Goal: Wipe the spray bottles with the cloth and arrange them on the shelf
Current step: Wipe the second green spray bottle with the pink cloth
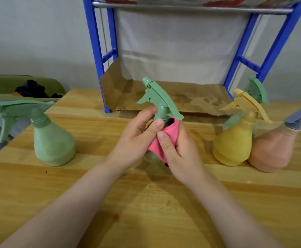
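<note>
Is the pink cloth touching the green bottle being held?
Touching: the head view shows the pink cloth pressed by the right hand against the green bottle.

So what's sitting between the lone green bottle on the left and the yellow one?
In the head view, a third green spray bottle, held by the left hand while the right hand presses a pink cloth on it.

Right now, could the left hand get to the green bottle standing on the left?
Probably yes, once free: the table between the left hand and the left green bottle is bare, but that hand grips the middle bottle.
</note>
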`<state>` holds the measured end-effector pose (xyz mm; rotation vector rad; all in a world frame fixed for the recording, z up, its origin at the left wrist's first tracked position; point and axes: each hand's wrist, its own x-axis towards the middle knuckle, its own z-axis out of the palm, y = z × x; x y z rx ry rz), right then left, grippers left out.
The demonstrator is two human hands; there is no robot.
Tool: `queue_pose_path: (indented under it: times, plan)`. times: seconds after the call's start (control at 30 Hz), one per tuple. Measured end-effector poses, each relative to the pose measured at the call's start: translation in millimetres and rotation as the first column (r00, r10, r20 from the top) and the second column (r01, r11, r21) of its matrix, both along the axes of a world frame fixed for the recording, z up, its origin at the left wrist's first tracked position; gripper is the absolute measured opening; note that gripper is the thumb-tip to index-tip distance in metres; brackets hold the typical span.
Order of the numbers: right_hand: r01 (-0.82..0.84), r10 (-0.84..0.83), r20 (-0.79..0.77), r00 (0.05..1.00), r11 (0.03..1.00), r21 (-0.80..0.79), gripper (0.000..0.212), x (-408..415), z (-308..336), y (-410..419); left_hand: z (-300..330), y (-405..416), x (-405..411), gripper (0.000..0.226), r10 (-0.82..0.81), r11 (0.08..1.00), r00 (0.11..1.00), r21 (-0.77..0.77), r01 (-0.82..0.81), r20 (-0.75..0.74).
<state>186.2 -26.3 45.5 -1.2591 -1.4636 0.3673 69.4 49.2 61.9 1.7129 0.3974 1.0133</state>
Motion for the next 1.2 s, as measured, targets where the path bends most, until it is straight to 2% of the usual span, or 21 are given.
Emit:
queue_pose_path:
  times: [0.13, 0.4, 0.63, 0.7, 0.8, 0.93, 1.03, 1.2]
  plan:
    - [0.023, -0.024, 0.033, 0.999, 1.0, 0.022, 0.035, 4.9, 1.6, -2.5, -2.8, -3.6, 3.1, 0.038, -0.056, 0.997, 0.997, -0.053, 0.059, 0.057]
    - [0.01, -0.012, -0.05, 0.999, 0.999, -0.049, 0.029, 3.9, -10.9, 4.5, -7.9, -6.7, 5.8, 0.032, 0.039, 0.987, 0.997, -0.158, -0.027, 0.071]
    - [-0.022, 0.017, -0.075, 0.997, 0.998, -0.06, 0.051, 3.2, -17.2, 6.4, 0.1, -0.4, 3.0, 0.031, 0.137, 0.939, 0.966, -0.34, -0.056, 0.219]
    - [-0.029, 0.023, -0.086, 0.996, 0.997, -0.066, 0.055, 2.5, -17.9, 5.4, 4.4, 6.0, 0.5, 0.029, 0.202, 0.913, 0.932, -0.403, -0.068, 0.3]
    - [-0.046, 0.041, -0.096, 0.995, 0.997, -0.06, 0.063, -0.1, -18.7, 4.7, 11.3, 15.4, -3.4, 0.034, 0.277, 0.844, 0.858, -0.536, -0.002, 0.433]
    - [-0.056, 0.044, -0.126, 0.991, 0.994, -0.094, 0.077, -0.4, -24.0, 6.9, 12.9, 16.9, -4.9, 0.04, 0.301, 0.785, 0.844, -0.618, 0.044, 0.443]
    - [-0.043, 0.033, -0.08, 0.996, 0.991, -0.129, 0.082, 3.3, -24.9, 5.4, 11.3, 13.8, -4.1, 0.042, 0.299, 0.785, 0.865, -0.619, 0.018, 0.404]
    - [-0.01, 0.015, 0.06, 0.998, 0.996, -0.087, 0.074, 6.7, -14.7, 0.2, 15.1, 9.3, -7.0, 0.024, 0.236, 0.886, 0.867, -0.464, -0.006, 0.44]
